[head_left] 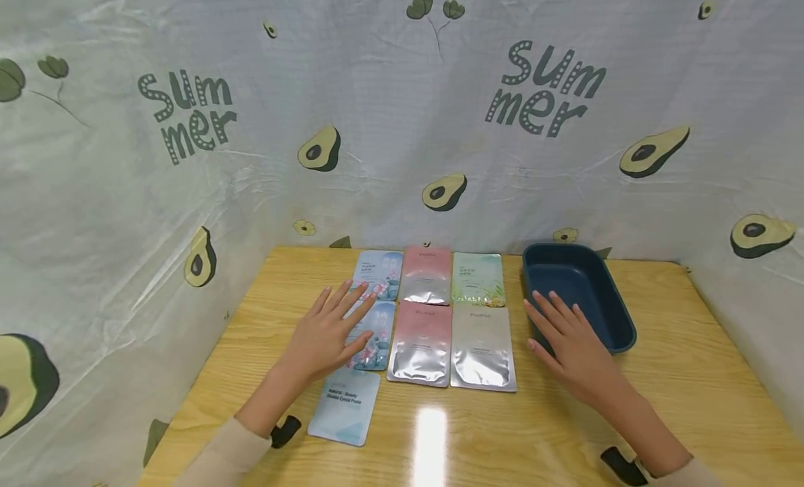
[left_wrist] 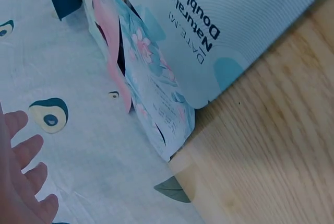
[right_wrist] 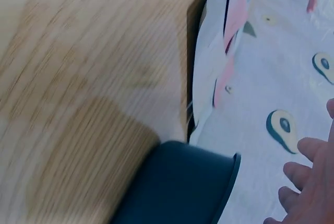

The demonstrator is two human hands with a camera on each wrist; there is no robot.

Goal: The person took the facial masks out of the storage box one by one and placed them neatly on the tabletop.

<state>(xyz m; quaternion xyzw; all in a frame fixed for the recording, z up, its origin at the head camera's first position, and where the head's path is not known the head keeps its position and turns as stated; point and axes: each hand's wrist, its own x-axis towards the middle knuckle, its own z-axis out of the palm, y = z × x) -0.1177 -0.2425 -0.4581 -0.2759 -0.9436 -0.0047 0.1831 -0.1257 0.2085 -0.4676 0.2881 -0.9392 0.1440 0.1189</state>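
My left hand (head_left: 323,333), fingers spread and straight, hovers over the left side of two blue floral sachets (head_left: 380,264), partly covering the lower one. Nearer to me lies a pale blue sachet (head_left: 344,407) printed "Natural - Beauty Double Eyelid Paste"; it looms large in the left wrist view. To the right, two pink sachets (head_left: 419,340) lie one behind the other, then a green sachet (head_left: 477,276) behind a beige-silver one (head_left: 482,347). My right hand (head_left: 578,354), also spread and holding nothing, is over the near left side of a dark blue bin (head_left: 614,295).
The sachets and bin lie on a light wooden table (head_left: 678,347). A white cloth with avocado prints (head_left: 377,75) rises behind and at both sides. A black strap piece (head_left: 285,431) sits by the left wrist, another (head_left: 623,466) by the right.
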